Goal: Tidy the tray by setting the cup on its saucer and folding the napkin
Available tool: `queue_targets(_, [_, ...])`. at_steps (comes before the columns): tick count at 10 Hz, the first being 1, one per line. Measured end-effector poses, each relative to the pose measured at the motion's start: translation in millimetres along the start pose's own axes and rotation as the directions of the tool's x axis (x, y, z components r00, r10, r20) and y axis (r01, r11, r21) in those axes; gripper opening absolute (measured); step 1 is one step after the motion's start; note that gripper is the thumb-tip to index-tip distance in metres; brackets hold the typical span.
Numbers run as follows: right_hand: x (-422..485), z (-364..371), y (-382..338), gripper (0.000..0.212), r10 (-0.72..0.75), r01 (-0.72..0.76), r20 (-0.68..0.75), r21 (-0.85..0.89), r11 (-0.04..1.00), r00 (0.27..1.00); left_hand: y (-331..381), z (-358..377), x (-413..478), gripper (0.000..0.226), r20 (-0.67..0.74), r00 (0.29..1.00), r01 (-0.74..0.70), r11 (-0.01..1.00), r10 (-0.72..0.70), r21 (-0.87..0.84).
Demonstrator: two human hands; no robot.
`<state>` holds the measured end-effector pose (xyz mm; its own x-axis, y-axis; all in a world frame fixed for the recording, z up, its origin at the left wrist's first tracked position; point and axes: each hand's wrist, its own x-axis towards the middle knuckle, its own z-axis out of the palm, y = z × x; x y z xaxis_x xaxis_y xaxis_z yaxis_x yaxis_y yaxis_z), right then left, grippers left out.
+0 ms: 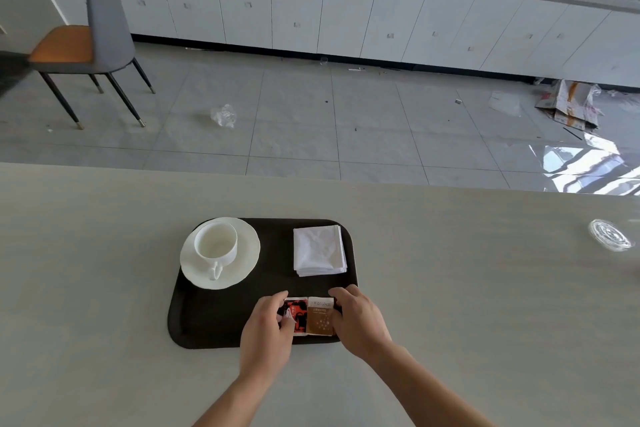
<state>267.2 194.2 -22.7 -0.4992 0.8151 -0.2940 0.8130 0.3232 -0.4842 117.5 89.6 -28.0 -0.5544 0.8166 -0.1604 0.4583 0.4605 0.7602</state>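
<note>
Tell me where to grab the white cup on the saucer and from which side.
Take the cup by its handle, coming from the near side: the handle points toward the person, over the saucer's near rim. The cup stands upright, so probably pinch and lift straight up.

Tray point(214, 322): matt black plastic; cup point(215, 246) and saucer point(242, 263): glossy white ceramic; napkin point(318, 251): soft white cloth; worktop point(104, 270): smooth, matt, pale wood-grain.

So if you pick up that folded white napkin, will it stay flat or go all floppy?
Probably floppy: the napkin looks like soft, creased cloth, so its loose edges would likely droop. It seems light, being thin layers. Its stacked folds may slide apart unless the whole pile is pinched together.
</note>
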Motion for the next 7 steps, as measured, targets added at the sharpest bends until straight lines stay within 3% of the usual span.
queue_targets(4, [12,2,-12,0.052,-0.037,0.076,0.168,-0.237,0.969,0.985,2,-1,6,0.043,0.068,0.998,-0.013,0.998,0.009,0.054])
queue_targets(7, [12,1,-11,0.060,-0.079,0.119,0.168,-0.246,0.962,0.983,2,1,7,0.042,0.042,0.999,-0.015,0.999,0.013,0.047])
